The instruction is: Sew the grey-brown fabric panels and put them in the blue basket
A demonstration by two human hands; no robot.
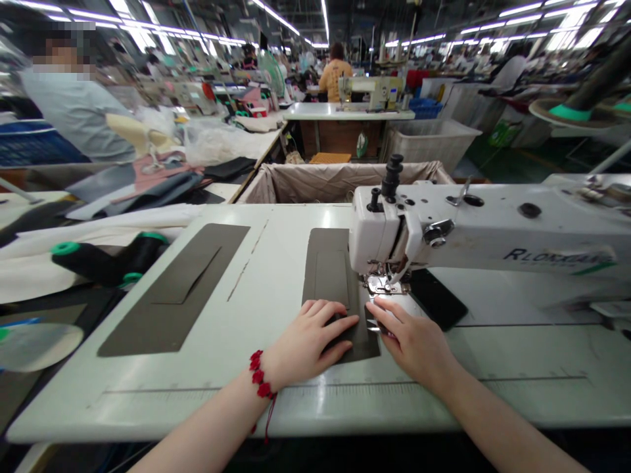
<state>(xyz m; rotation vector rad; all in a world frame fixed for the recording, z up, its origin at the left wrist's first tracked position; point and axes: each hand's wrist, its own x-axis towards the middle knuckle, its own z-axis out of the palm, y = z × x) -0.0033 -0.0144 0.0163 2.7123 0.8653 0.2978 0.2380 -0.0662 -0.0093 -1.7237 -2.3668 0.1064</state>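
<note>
My left hand (315, 335) lies on a dark grey-brown panel (328, 269) with its fingers spread, pressing it to the sewing table. A smaller rectangular patch shows on that panel. In my right hand (414, 341) is a pair of thread snips (374, 326), their pointed silver blades facing left over the panel's right edge; most of the tool is hidden by my fingers. My right fingertips are just in front of the presser foot (383, 286) of the white sewing machine (444, 230). A second grey-brown panel (148, 322) with a patch lies to the left, apart from both hands.
A black phone (438, 299) lies right of the needle area. Black thread cones (98, 263) and cloth sit left of the table. Behind it stands a fabric-lined bin (345, 180). One person (73, 112) is at the far left, another (338, 72) farther back.
</note>
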